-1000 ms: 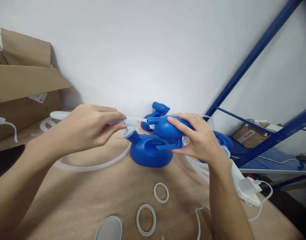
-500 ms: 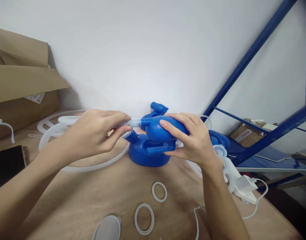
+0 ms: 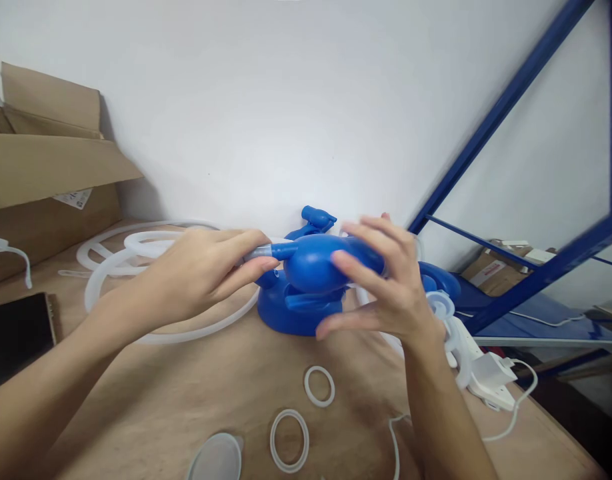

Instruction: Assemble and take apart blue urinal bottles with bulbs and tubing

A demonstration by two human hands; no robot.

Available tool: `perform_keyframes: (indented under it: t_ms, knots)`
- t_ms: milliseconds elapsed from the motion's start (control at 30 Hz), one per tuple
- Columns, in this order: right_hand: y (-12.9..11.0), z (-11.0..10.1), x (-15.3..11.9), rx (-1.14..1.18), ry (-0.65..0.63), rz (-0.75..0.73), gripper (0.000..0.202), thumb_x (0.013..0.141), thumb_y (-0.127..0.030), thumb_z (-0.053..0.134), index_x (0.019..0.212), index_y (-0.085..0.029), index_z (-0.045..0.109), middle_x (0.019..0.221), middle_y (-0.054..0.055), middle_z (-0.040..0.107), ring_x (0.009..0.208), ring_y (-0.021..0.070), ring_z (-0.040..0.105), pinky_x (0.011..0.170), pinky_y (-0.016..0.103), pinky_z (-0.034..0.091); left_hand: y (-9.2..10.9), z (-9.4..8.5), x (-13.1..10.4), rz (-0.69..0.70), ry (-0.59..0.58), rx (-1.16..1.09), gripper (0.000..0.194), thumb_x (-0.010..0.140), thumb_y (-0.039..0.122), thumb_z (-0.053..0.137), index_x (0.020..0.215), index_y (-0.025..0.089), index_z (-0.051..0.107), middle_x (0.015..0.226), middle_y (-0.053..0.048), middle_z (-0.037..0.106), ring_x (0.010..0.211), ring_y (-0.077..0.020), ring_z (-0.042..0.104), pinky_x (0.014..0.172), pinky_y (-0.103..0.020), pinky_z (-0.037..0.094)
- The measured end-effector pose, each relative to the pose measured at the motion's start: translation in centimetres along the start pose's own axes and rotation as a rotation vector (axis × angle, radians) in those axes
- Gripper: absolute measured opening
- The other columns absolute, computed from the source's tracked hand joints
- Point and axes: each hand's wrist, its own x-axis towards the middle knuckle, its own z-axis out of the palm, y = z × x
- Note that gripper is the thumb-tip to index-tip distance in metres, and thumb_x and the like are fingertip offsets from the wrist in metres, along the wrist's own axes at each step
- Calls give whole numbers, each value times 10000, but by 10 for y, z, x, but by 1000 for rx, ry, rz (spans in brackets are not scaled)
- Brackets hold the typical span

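Note:
A rounded blue plastic part (image 3: pixel 313 263) with a narrow spout hangs above a blue container (image 3: pixel 299 317) that stands on the table. My left hand (image 3: pixel 211 267) pinches the clear tube end (image 3: pixel 259 252) where it meets the spout. Around the right side of the blue part, my right hand (image 3: pixel 391 280) has its fingers spread, slightly blurred, with the thumb low and apart from it. Whether any fingertip touches the part cannot be made out. Behind stands another blue piece (image 3: pixel 317 217) with a short nozzle.
Coiled translucent tubing (image 3: pixel 106 273) lies at left, near a cardboard box (image 3: pixel 51 167) and a black phone (image 3: pixel 19 333). Two white rings (image 3: pixel 319 387) and a clear lid (image 3: pixel 216 457) lie in front. A power strip (image 3: pixel 491 387) and blue rack (image 3: pixel 506 100) are right.
My right hand has loosened from the blue part, its fingers spreading and the thumb dropping away. My left hand has shifted slightly right along the tube end, and the blue part has turned a little.

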Motion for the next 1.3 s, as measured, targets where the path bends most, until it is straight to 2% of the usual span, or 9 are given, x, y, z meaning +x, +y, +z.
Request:
perform_keyframes:
  t_ms: [100, 200, 267, 433, 600, 767, 967, 1100, 1300]
  knots:
    - [10, 9, -3, 420, 246, 259, 900, 837, -886, 590, 1618, -507, 353, 1629, 47, 457, 1468, 426, 486, 1160, 689, 464, 1, 1, -3, 52, 105, 37, 414, 1141, 446, 388, 1009, 154, 650, 721, -5, 691, 543, -138, 584, 523, -276, 371]
    - [10, 9, -1, 892, 73, 654, 845, 919, -880, 438, 1596, -375, 403, 1439, 118, 634, 1281, 378, 671, 960, 566, 629, 1, 2, -6, 152, 218, 173, 378, 1137, 440, 406, 1038, 162, 641, 753, -23, 710, 566, -147, 607, 519, -294, 375]
    - [8, 2, 0, 994, -88, 741, 869, 871, -886, 530, 1505, -292, 518, 1251, 127, 722, 1095, 353, 748, 825, 486, 662, 2, 2, -7, 235, 249, 297, 318, 1125, 426, 448, 1046, 184, 638, 729, -15, 692, 576, -164, 622, 518, -312, 380]
    - [0, -23, -2, 762, -103, 582, 699, 774, -685, 844, 1318, -312, 615, 1197, 86, 729, 1002, 304, 747, 785, 423, 646, 3, 2, -11, 389, 308, 406, 227, 1104, 408, 507, 1113, 204, 607, 826, -38, 737, 657, -201, 689, 555, -340, 461]
    - [-13, -30, 4, 607, -20, 349, 503, 866, -477, 854, 1263, -325, 584, 1218, 72, 693, 1162, 298, 698, 962, 497, 628, -3, 10, -12, 320, 279, 368, 339, 1140, 446, 353, 1017, 237, 590, 780, -28, 709, 645, -210, 688, 544, -358, 442]
    - [-19, -32, 9, 485, -27, 185, 549, 859, -265, 868, 1313, -325, 566, 1312, 83, 658, 1229, 297, 675, 1025, 533, 615, -1, 15, -8, 301, 209, 273, 405, 1147, 407, 283, 900, 231, 551, 673, -20, 626, 546, -206, 593, 501, -353, 366]
    - [-23, -29, 5, 384, -72, 138, 493, 875, -281, 822, 1275, -407, 563, 1310, 48, 681, 1211, 331, 688, 1040, 636, 602, 9, 27, -11, 194, 98, -159, 436, 1143, 334, 271, 757, 234, 446, 583, 16, 527, 484, -159, 475, 505, -325, 341]
    - [-12, -9, 6, 407, 77, 155, 472, 853, -390, 847, 1249, -338, 595, 1211, 82, 709, 1119, 338, 717, 946, 593, 623, 9, 20, -6, 58, 28, -206, 455, 1145, 391, 315, 789, 211, 534, 604, 17, 585, 496, -151, 521, 526, -306, 346]
    - [8, 1, 0, 450, 103, 249, 499, 841, -475, 849, 1252, -298, 629, 1149, 79, 735, 1067, 332, 754, 996, 563, 598, -3, 2, -4, -75, -283, -241, 375, 1117, 457, 410, 1226, 237, 693, 1136, -65, 786, 959, -228, 730, 824, -318, 528]
